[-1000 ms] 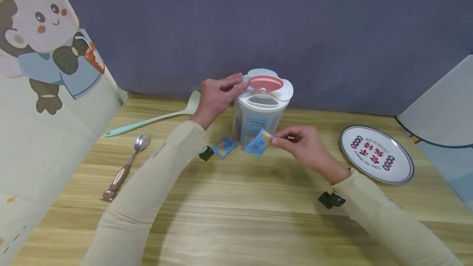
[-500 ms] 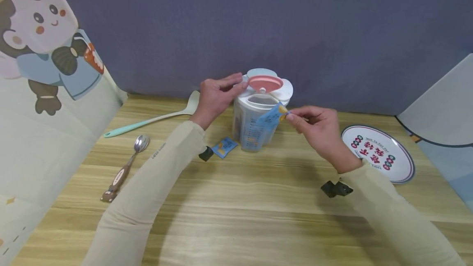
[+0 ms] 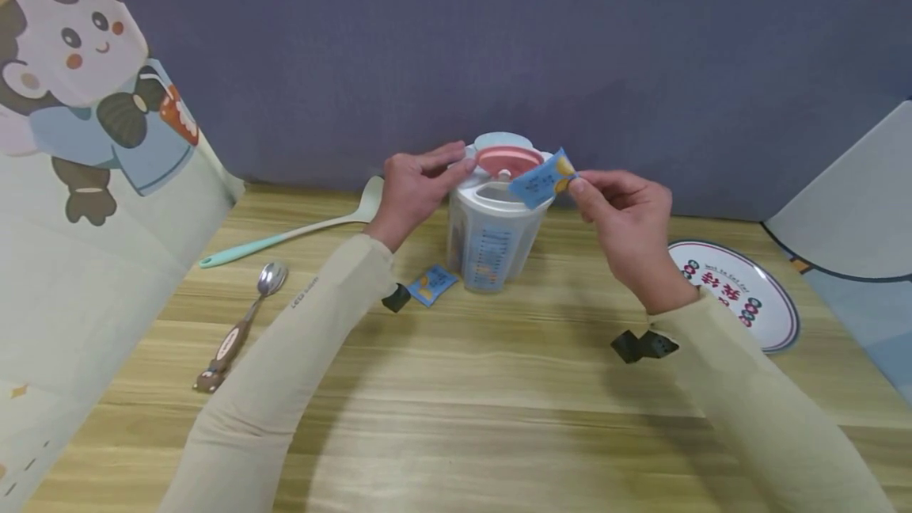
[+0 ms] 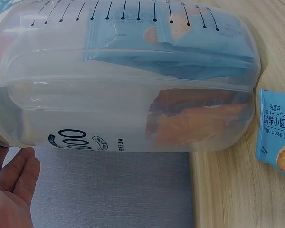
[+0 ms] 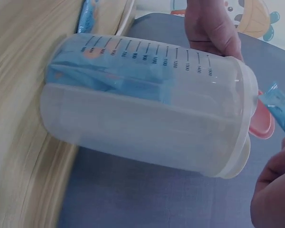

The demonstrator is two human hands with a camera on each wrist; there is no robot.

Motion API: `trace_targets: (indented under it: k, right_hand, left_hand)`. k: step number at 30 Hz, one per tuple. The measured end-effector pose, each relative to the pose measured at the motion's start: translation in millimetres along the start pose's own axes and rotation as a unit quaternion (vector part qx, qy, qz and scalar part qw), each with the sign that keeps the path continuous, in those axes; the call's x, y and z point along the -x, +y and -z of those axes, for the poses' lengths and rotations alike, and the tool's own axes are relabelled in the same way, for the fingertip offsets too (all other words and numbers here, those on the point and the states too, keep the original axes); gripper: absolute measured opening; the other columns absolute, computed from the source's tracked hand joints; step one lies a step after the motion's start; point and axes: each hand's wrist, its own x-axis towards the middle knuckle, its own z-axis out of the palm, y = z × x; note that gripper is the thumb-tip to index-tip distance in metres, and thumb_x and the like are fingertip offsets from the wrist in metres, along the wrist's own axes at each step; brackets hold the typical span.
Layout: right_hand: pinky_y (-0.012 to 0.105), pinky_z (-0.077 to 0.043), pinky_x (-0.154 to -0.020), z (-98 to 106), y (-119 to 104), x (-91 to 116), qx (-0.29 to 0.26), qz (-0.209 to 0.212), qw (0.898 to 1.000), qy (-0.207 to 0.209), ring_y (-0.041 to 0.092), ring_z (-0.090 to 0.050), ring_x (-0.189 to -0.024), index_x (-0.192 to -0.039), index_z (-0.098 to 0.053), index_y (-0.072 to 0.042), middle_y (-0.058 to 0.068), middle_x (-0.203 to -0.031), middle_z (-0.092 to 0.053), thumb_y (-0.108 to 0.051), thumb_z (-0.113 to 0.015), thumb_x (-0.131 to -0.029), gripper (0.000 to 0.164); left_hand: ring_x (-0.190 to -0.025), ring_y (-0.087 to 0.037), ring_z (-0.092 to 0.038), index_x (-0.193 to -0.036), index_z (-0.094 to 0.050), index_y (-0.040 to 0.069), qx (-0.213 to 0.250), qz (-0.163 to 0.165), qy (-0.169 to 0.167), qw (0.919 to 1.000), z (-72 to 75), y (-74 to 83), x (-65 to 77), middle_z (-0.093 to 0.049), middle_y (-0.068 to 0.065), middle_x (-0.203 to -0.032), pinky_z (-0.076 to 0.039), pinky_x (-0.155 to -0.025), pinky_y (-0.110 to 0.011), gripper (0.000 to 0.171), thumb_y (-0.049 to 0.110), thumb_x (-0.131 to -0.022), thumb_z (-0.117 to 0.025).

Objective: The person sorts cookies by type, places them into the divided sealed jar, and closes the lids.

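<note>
A clear storage container (image 3: 486, 256) with a white divided lid stands on the table; its pink flap (image 3: 509, 158) is raised behind a front opening. My left hand (image 3: 420, 184) rests straight fingers and thumb on the lid's left edge. Between the thumb and fingers of my right hand (image 3: 630, 224) is pinched one end of a blue biscuit packet (image 3: 537, 183), which hangs over the right part of that opening. Inside, blue packets (image 4: 190, 52) and orange packets (image 4: 194, 116) occupy separate compartments. Another blue biscuit packet (image 3: 432, 284) lies left of the container's base.
A pale turner (image 3: 370, 200) with a mint handle lies behind the left forearm. To its front is a spoon (image 3: 229, 339) with a brown bear handle. On the right lies a white printed plate (image 3: 769, 299), partly behind the right wrist. A dark wall (image 3: 641, 62) backs the table.
My right hand has raised the biscuit packet from in front of the container, up and slightly right, to the lid's opening. My left hand has stayed on the lid.
</note>
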Motion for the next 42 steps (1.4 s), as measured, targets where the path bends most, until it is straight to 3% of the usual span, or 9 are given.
trace_targets:
  k: [8, 11, 26, 35, 42]
  right_hand:
    - [0.021, -0.04, -0.048, -7.3, 0.2, -6.8, -0.007, 0.006, 0.999, 0.031, 0.013, -0.048, -0.055, -0.087, -0.073, 0.006, 0.006, -0.064, -0.063, 0.003, -0.071, -0.083, 0.006]
    - [0.02, -0.039, -0.048, -8.7, 1.0, -8.6, -0.006, 0.008, 0.999, 0.034, 0.013, -0.048, -0.054, -0.088, -0.073, 0.006, 0.006, -0.063, -0.063, 0.002, -0.071, -0.083, 0.006]
    - [0.017, -0.049, -0.059, -11.4, 7.5, -11.2, 0.025, -0.022, 0.999, 0.005, 0.01, -0.06, -0.067, -0.091, -0.073, 0.005, 0.007, -0.081, -0.07, -0.001, -0.076, -0.079, 0.014]
    - [0.018, -0.052, -0.064, -14.6, 9.3, -12.2, -0.006, -0.015, 1.0, -0.015, 0.012, -0.062, -0.072, -0.092, -0.072, 0.008, 0.01, -0.082, -0.068, 0.003, -0.074, -0.08, 0.013]
    - [0.02, -0.053, -0.067, -14.9, 8.8, -12.2, -0.014, -0.019, 1.0, -0.016, 0.014, -0.062, -0.075, -0.092, -0.073, 0.007, 0.01, -0.083, -0.069, 0.003, -0.074, -0.08, 0.013]
  left_hand:
    - [-0.104, -0.01, -0.062, -0.104, -0.072, 0.005, 0.021, -0.004, -0.001, 0.9998, -5.5, -33.3, -13.5, -0.067, -0.007, -0.11, -0.05, -0.085, -0.022, 0.029, 0.02, -0.08, -0.078]
    - [-0.103, -0.007, -0.062, -0.104, -0.072, 0.009, 0.018, -0.003, -0.002, 0.9998, -5.4, -37.8, -14.9, -0.068, -0.003, -0.109, -0.05, -0.085, -0.021, 0.031, 0.026, -0.079, -0.079]
    - [-0.102, -0.003, -0.062, -0.106, -0.072, 0.009, 0.012, -0.013, 0.0, 0.9998, -3.8, -40.2, -14.8, -0.069, 0.003, -0.108, -0.05, -0.084, -0.021, 0.037, 0.034, -0.079, -0.078]
    - [-0.1, -0.003, -0.062, -0.104, -0.073, 0.008, 0.01, -0.019, 0.007, 0.9997, -3.6, -40.5, -16.5, -0.069, 0.001, -0.107, -0.05, -0.085, -0.021, 0.035, 0.032, -0.079, -0.079]
    - [-0.1, -0.003, -0.062, -0.103, -0.073, 0.008, 0.014, -0.007, 0.006, 0.9999, -4.2, -39.0, -16.3, -0.069, 0.001, -0.107, -0.05, -0.085, -0.021, 0.036, 0.033, -0.078, -0.079]
